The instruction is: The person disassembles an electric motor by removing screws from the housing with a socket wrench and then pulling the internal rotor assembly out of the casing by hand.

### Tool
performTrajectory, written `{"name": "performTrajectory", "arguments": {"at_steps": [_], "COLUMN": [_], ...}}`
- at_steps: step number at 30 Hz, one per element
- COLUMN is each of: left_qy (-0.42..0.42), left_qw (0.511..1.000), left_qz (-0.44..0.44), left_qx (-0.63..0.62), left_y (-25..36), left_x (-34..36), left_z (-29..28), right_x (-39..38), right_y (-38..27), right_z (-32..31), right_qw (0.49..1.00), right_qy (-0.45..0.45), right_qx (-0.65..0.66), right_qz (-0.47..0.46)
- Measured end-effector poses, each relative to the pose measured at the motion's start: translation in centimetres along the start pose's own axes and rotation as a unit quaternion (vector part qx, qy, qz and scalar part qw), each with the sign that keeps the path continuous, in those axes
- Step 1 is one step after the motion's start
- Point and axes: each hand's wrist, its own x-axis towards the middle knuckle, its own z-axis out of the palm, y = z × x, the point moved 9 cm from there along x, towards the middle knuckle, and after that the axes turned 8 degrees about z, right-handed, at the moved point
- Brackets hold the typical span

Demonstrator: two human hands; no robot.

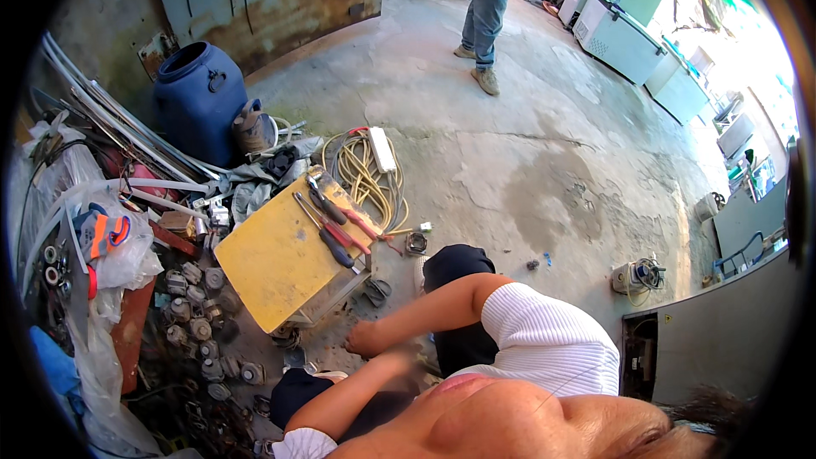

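Low with right hand (361, 338), with table (280, 263) near, ahead and left. Close by with left hand (410, 364), blurry. Can't tell either hand's spread or grip.

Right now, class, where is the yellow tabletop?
In the head view, the yellow tabletop is left of centre, between the metal parts at its lower left and the coiled yellow cable.

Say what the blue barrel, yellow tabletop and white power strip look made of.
Blue barrel: likely plastic; smooth, satin-looking, evenly coloured.
Yellow tabletop: painted wood or metal, can't tell; flat, mostly matte, with dark scuffs.
White power strip: probably hard plastic; uniformly white, straight-edged casing.
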Motion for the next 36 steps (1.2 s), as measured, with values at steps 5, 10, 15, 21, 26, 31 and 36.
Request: {"name": "performTrajectory", "arguments": {"at_steps": [5,10,15,21,26,31,36], "left_qy": [0.001,0.002,0.006,0.008,0.018,0.042,0.181], "left_qw": [1.000,1.000,1.000,1.000,1.000,0.999,0.969], "left_qz": [-0.004,-0.006,-0.006,-0.008,-0.011,-0.013,-0.025], "left_qx": [0.002,0.004,0.003,0.008,0.014,0.031,0.168], "left_y": [-0.2,-0.3,-0.6,-1.0,-1.2,-1.5,-1.0], "left_x": [-0.1,-0.2,-0.4,-0.5,-0.4,0.0,-0.5], "left_z": [-0.2,0.0,-0.2,-0.2,-0.1,0.3,0.4], "right_x": [-0.3,-0.8,-0.4,0.1,0.3,0.4,-0.2], "right_y": [-0.1,0.0,0.0,0.1,0.3,0.3,0.1], "right_z": [-0.3,-1.2,-0.8,0.1,0.3,0.7,-0.1], "right_qw": [0.999,1.000,1.000,1.000,1.000,1.000,1.000], "right_qy": [-0.029,0.014,0.021,0.022,0.025,-0.018,-0.003], "right_qx": [-0.028,0.021,0.011,-0.002,-0.002,-0.011,-0.009], "right_qz": [-0.013,-0.006,-0.014,-0.007,-0.011,-0.005,-0.008]}}
